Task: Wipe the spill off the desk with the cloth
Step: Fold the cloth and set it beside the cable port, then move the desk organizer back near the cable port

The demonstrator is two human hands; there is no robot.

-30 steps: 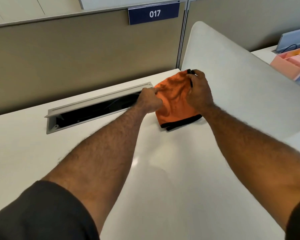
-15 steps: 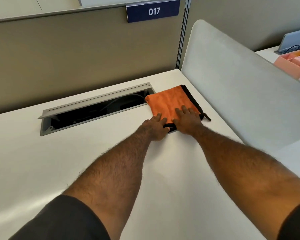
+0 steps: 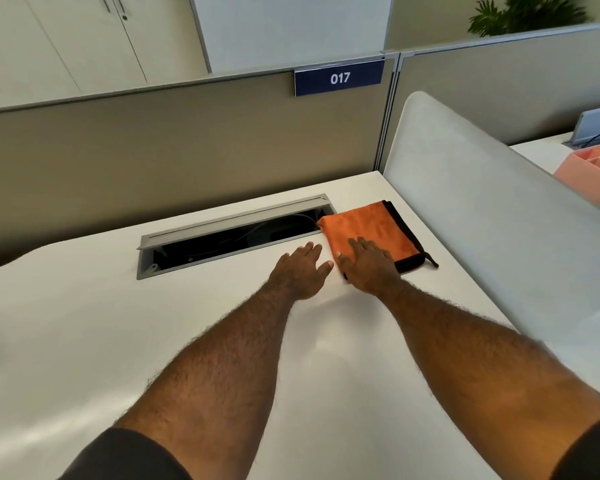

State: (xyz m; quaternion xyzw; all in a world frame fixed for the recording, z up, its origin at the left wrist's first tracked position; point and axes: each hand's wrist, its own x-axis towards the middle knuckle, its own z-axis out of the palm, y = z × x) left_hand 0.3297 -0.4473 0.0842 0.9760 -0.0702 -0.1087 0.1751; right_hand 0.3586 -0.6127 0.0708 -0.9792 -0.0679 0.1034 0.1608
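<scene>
Both hands are down at the far right corner of the white surface (image 3: 84, 323). My right hand (image 3: 369, 268) lies flat and spread on the near edge of the folded orange cloth (image 3: 368, 226), pressing rather than gripping it. My left hand (image 3: 300, 273) rests open and empty on the bare top just beside the cloth, holding nothing.

That cloth, orange with a black border, sits between the open cable tray (image 3: 232, 237) and the grey side divider (image 3: 482, 209). Its far left corner touches or slightly overlaps the tray's opening.

No spill shows anywhere that I can make out on the white top; only soft glare nearer to me, which may or may not be wet.

What worries me is the tray. If I sweep leftward with a flat palm, the cloth's corner could drop into the slot and snag on the cables inside, or carry liquid down among them. With only a palm on it, the folded layers may also slide apart. The loose black loop (image 3: 430, 260) at the near right corner could catch against the divider.
</scene>
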